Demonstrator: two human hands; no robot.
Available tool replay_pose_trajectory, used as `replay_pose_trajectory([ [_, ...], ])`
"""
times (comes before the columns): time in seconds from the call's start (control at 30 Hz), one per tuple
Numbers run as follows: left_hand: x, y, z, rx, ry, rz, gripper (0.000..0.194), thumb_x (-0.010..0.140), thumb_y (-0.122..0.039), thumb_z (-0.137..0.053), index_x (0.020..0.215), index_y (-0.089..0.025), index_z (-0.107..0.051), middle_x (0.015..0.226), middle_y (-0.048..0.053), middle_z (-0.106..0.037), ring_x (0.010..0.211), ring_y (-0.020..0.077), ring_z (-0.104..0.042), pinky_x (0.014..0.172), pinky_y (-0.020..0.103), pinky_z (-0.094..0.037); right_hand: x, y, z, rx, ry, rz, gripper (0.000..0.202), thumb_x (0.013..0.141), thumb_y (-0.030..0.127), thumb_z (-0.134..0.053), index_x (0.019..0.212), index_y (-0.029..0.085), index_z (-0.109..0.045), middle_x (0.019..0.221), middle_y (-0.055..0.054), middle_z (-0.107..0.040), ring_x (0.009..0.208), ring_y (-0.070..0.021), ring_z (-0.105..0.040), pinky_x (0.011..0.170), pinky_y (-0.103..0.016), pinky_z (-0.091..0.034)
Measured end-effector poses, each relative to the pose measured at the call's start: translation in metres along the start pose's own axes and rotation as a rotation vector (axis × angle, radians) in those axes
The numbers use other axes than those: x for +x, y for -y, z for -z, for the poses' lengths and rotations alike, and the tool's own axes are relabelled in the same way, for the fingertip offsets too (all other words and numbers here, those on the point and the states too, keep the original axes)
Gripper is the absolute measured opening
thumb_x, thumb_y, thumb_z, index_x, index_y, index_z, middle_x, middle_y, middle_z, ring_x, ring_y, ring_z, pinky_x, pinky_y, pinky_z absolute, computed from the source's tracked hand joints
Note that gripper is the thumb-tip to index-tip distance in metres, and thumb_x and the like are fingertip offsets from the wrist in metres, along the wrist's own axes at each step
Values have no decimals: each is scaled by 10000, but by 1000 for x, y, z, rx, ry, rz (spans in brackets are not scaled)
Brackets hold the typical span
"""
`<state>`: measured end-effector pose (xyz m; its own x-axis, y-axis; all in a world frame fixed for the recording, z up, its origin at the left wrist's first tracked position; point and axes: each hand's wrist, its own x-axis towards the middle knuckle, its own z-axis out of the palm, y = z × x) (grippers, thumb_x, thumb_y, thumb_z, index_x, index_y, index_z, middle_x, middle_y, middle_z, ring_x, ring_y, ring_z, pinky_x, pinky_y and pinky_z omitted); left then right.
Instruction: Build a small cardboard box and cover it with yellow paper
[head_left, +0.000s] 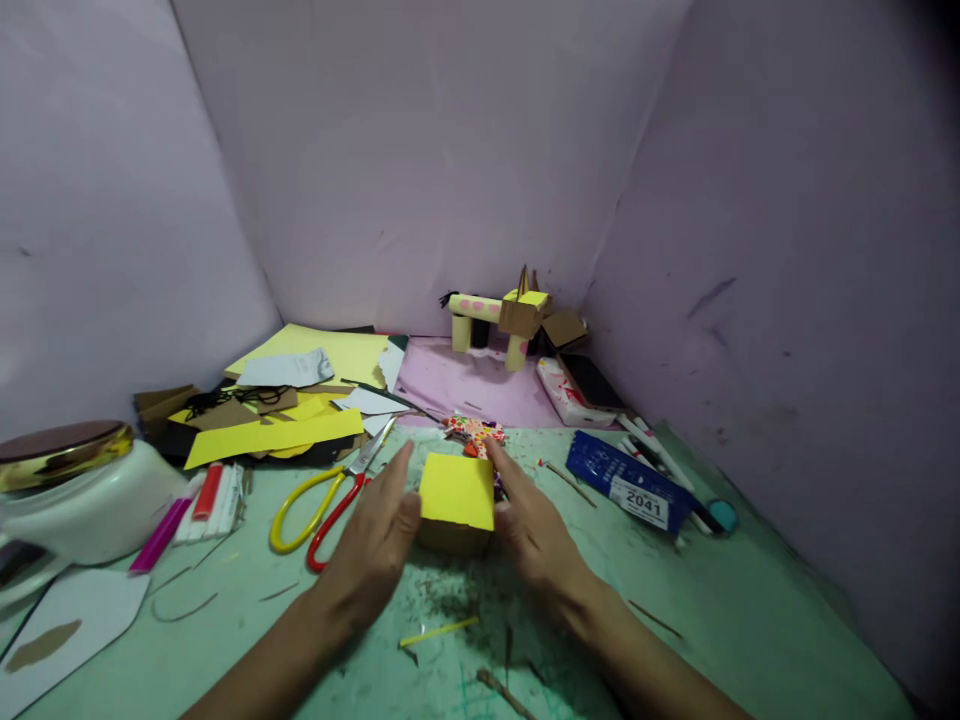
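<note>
A small cardboard box with a bright yellow top sits in front of me on the green tabletop. My left hand is beside its left side, fingers stretched forward and the thumb close to the box's edge. On the other side, my right hand is held the same way, fingers extended, thumb near the right edge. Whether either thumb presses on the box, I cannot tell. Behind the box lies a patterned, colourful scrap, partly hidden. Scissors with one yellow and one red handle lie open, left of my left hand.
A yellow-and-brown paper animal figure stands at the back. Paper sheets are piled at the left, near markers and a white jar. A blue packet and pens lie right. Twigs are scattered in front.
</note>
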<state>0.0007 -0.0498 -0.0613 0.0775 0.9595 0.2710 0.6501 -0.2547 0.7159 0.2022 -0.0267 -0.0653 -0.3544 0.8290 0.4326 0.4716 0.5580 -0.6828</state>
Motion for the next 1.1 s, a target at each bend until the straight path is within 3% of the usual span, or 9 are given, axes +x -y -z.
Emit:
replay_pose_trajectory([
  [0.1, 3, 2, 12, -246, -126, 151, 626, 931, -543, -304, 1415, -151, -373, 1416, 155, -467, 1301, 308, -424, 1081, 497, -309, 1, -1, 8, 264, -256, -137, 713, 910, 644, -256, 1370, 130, -437, 1411, -196, -493, 1273, -315, -480, 1035, -531, -383],
  [0.2, 8, -2, 18, -330, -146, 261, 592, 874, -570, -411, 1249, -129, -530, 1187, 159, -606, 1075, 306, -568, 945, 467, -427, 8, 4, 16, 463, -406, -293, 509, 915, 584, -353, 1104, 195, -622, 1113, -122, -665, 979, -257, -617, 816, -419, -508],
  [0.33, 10, -4, 14, -335, -39, 309, 496, 855, -528, -448, 1146, -150, -584, 1080, 131, -634, 954, 286, -596, 857, 428, -456, 15, 9, 19, 599, -326, -402, 431, 838, 582, -498, 842, 192, -679, 823, -58, -666, 766, -209, -604, 662, -327, -495],
  [0.43, 8, -9, 12, -300, 46, 253, 467, 867, -508, -437, 1135, -161, -599, 1120, 125, -635, 1014, 288, -581, 892, 408, -427, 14, 9, 16, 590, -230, -396, 425, 818, 577, -529, 798, 183, -689, 758, -41, -661, 690, -186, -588, 655, -316, -469],
  [0.57, 6, -17, 12, -337, 122, 198, 528, 845, -524, -478, 1209, -148, -540, 1178, 134, -608, 1073, 296, -550, 901, 394, -420, 12, 9, 15, 598, -222, -405, 439, 814, 583, -520, 793, 176, -684, 743, -37, -655, 655, -177, -577, 633, -312, -453],
  [0.77, 5, -10, 5, -348, 20, 274, 567, 864, -564, -427, 1266, -172, -504, 1158, 118, -593, 1076, 288, -536, 907, 402, -404, 17, 8, 18, 629, -318, -479, 436, 755, 604, -567, 818, 186, -671, 848, -46, -655, 766, -201, -581, 661, -314, -470],
  [0.93, 10, -5, 4, -549, -70, 416, 537, 772, -563, -555, 1126, -160, -571, 976, 69, -610, 715, 184, -573, 581, 290, -456, 18, 8, 14, 690, -265, -548, 360, 701, 541, -644, 755, 185, -649, 746, -15, -621, 641, -162, -553, 534, -263, -445],
  [1.1, 15, -4, 2, -709, -60, 500, 418, 686, -495, -658, 893, -134, -623, 695, 18, -619, 561, 134, -537, 472, 222, -414, 18, 6, 7, 765, -209, -592, 271, 670, 446, -696, 722, 188, -632, 656, 18, -592, 561, -132, -528, 485, -234, -417],
])
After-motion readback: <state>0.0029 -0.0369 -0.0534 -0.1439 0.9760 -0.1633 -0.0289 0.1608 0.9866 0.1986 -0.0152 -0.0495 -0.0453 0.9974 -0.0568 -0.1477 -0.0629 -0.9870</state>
